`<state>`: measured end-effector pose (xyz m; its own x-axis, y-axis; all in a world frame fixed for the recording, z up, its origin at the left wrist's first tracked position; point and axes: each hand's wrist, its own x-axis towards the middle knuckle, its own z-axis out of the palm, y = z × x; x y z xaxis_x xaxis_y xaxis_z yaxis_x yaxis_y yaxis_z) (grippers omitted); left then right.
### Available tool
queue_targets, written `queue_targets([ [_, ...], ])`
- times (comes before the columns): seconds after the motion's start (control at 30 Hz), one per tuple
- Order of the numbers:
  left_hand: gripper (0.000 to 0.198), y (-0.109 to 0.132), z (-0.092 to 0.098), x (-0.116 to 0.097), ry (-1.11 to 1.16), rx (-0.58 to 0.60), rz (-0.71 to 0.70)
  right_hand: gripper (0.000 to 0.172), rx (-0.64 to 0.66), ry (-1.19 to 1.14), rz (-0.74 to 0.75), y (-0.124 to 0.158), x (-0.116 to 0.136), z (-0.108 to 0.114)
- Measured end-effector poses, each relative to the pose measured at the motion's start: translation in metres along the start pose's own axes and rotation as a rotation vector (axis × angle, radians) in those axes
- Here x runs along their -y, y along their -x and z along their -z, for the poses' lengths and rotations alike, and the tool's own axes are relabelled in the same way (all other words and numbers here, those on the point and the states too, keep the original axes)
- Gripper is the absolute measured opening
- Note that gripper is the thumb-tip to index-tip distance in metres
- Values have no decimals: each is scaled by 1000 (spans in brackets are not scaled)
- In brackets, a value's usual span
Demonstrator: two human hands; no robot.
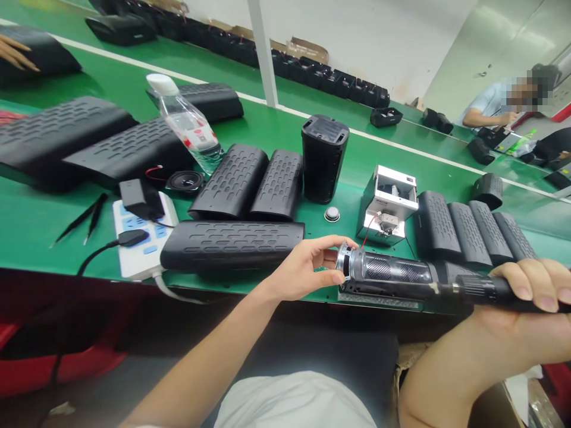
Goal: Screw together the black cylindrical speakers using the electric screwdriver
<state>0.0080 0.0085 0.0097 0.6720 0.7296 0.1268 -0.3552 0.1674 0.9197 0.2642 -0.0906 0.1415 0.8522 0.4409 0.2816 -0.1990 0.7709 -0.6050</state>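
Observation:
My left hand is closed, thumb and fingers around a round metal-framed part, which looks like a speaker. This part sits at the left end of a black housing with a clear tube and perforated metal inside, lying near the table's front edge. My right hand is wrapped round a black electric screwdriver, held almost level. Its tip points left and reaches the housing's right end; whether it sits on a screw I cannot tell. Just behind the housing stands a white metal box with a red wire.
Black textured shells lie left and right. Behind them stand an upright black case and a tilted water bottle. A power strip with cords, tweezers and a loose speaker lie left. A co-worker's hand rests far left.

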Motion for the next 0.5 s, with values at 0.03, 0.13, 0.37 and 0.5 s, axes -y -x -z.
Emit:
queue_targets([
  [0.03, 72, 0, 0, 0, -8, -4, -5, 30, 11, -14, -4, 0, 1, 0],
  [0.13, 72, -1, -1, 3, -39, -14, 3, 31, 18, -50, -4, 1, 4, 1],
  [0.37, 74, 2, -1, 7, -51, -36, 25, 29, 10, -123, 3, 2, 1, -1],
  [0.5, 72, 1, -1, 1, -93, -50, 11, 26, 141, -148, -10, -2, 1, 11],
])
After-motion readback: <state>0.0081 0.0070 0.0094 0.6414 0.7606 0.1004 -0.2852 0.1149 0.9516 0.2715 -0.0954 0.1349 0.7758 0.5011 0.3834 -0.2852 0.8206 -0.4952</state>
